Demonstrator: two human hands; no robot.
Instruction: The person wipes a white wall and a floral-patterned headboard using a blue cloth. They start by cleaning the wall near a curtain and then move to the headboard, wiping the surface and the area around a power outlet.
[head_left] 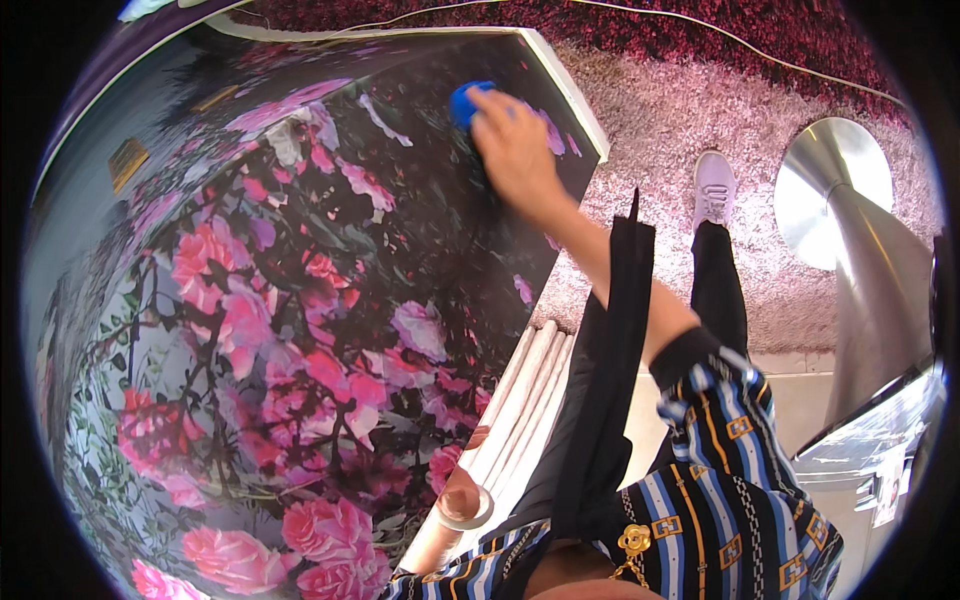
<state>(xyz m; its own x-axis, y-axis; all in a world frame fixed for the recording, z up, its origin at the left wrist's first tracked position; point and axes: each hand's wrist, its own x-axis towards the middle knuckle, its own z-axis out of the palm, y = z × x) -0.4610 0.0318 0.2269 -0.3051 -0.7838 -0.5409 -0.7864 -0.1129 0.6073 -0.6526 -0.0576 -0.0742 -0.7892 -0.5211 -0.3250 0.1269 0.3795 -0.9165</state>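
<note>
Right hand (515, 145) presses blue pad (465, 102) (rounded) on glossy floral panel (300, 300).

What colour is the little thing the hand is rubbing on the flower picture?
Bright blue. The pad peeks out from under the right hand in the head view.

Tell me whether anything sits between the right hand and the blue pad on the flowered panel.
Nothing visible does. The right hand already lies on the blue pad, pressing it to the flowered panel near its far corner.

sheet (280, 300) left | rug (700, 120) right of sheet | right hand (515, 145) on sheet's far right corner, over pad (465, 100)
</note>
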